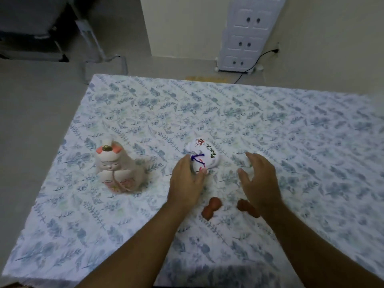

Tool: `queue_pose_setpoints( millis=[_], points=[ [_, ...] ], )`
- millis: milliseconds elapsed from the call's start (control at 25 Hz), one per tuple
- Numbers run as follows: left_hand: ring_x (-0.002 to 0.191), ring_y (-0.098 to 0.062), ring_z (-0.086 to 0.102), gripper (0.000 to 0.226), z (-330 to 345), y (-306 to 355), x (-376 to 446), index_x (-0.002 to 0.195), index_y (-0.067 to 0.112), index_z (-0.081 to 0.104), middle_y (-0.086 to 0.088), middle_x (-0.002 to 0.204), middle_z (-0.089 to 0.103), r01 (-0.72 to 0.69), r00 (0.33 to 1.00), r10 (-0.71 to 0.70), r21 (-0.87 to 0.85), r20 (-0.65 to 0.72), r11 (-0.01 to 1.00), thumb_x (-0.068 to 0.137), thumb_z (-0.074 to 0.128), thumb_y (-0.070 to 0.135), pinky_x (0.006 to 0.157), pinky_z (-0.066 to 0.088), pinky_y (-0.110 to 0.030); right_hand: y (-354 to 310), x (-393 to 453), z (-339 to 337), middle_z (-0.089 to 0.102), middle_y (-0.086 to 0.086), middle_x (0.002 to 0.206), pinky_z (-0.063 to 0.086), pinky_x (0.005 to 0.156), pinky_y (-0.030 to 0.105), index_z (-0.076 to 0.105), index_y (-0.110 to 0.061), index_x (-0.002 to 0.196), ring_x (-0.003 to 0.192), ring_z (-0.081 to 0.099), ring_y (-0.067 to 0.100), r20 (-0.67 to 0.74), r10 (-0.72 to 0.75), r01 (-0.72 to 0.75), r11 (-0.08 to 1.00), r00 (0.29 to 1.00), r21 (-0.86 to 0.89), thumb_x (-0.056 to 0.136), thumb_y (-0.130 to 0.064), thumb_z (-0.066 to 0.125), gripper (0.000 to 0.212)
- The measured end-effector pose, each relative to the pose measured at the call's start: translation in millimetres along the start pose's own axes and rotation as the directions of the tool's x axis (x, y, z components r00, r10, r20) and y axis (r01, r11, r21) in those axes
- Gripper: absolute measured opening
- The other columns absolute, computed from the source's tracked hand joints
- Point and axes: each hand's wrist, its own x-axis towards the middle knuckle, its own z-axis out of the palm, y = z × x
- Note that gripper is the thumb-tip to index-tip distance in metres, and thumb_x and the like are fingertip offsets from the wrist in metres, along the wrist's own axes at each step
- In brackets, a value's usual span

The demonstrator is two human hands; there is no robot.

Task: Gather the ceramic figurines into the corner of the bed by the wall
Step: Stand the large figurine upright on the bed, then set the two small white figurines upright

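A white ceramic figurine (204, 153) painted with flowers and tied with a purple cord lies at the middle of the bed (270, 125). My left hand (186, 179) grips its near side, thumb and fingers around it. My right hand (259, 179) hovers open just to its right, holding nothing, with a small white piece partly hidden behind its fingers. A larger cat figurine (116, 169) with pink ears stands upright to the left. Two small red-brown figurines lie near my wrists: one (211, 207) in full view, the other (247, 207) partly hidden under my right wrist.
The bed's floral sheet ends at a grey floor (37, 104) on the left and far side. A white panelled cabinet (245, 34) stands against the far wall with a black cable (257, 59) beside it. A dark chair frame (41, 28) stands at the far left.
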Motion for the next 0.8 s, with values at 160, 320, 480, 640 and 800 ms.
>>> queue_pose_setpoints(
  millis=[160,320,480,640,800],
  points=[
    [0.135,-0.034,0.046,0.105,38.2,-5.4,35.4,0.159,0.025,0.007,-0.012,0.150,0.046,0.126,0.992,-0.126,0.018,0.021,0.992,0.080,0.050,0.079,0.105,0.045,-0.055,46.3,26.6,-9.8,0.048,0.018,0.144,0.036,0.106,0.042,0.041,-0.014,0.149,0.131,0.043,0.035,0.069,0.213,-0.220,0.969,0.975,0.109,0.090,-0.028,0.070,0.067],
    [0.139,-0.015,0.035,0.092,37.7,21.5,36.0,0.159,0.016,0.020,-0.005,0.156,0.037,0.094,0.994,-0.097,-0.061,-0.054,0.994,0.087,0.074,0.038,0.114,0.032,-0.025,60.8,35.5,-2.2,0.057,0.015,0.135,0.041,0.095,0.031,0.045,-0.016,0.147,0.120,0.054,0.029,0.123,0.159,-0.180,0.966,0.980,0.186,0.085,-0.021,0.076,0.070],
    [0.119,0.000,0.041,0.086,40.3,34.8,44.4,0.152,0.014,0.042,-0.001,0.142,0.044,-0.003,0.995,0.002,-0.011,-0.098,1.000,0.078,0.085,0.013,0.092,0.031,0.005,48.7,50.9,0.0,0.052,0.007,0.134,0.039,0.093,0.021,0.048,-0.021,0.144,0.118,0.048,0.017,0.124,0.116,-0.143,0.960,0.986,0.239,0.079,-0.016,0.082,0.073],
    [0.127,-0.024,0.043,0.075,43.8,44.7,50.9,0.148,0.019,0.048,-0.006,0.146,0.049,-0.115,0.984,0.135,0.163,-0.119,0.980,0.080,0.077,0.003,0.106,0.036,-0.026,31.6,67.2,6.5,0.048,0.012,0.130,0.031,0.094,0.016,0.052,-0.011,0.141,0.126,0.041,0.027,0.147,-0.019,0.003,0.995,0.989,0.104,0.078,-0.011,0.082,0.070],
    [0.131,-0.026,0.041,0.076,50.1,44.7,42.2,0.150,0.018,0.045,-0.005,0.153,0.046,-0.139,0.978,0.167,0.206,-0.124,0.969,0.083,0.073,-0.004,0.107,0.035,-0.028,26.4,70.4,14.8,0.049,0.009,0.128,0.041,0.097,0.025,0.053,-0.007,0.140,0.121,0.043,0.023,0.164,-0.091,0.079,0.994,0.982,0.075,0.079,-0.008,0.080,0.066]
  ],
)
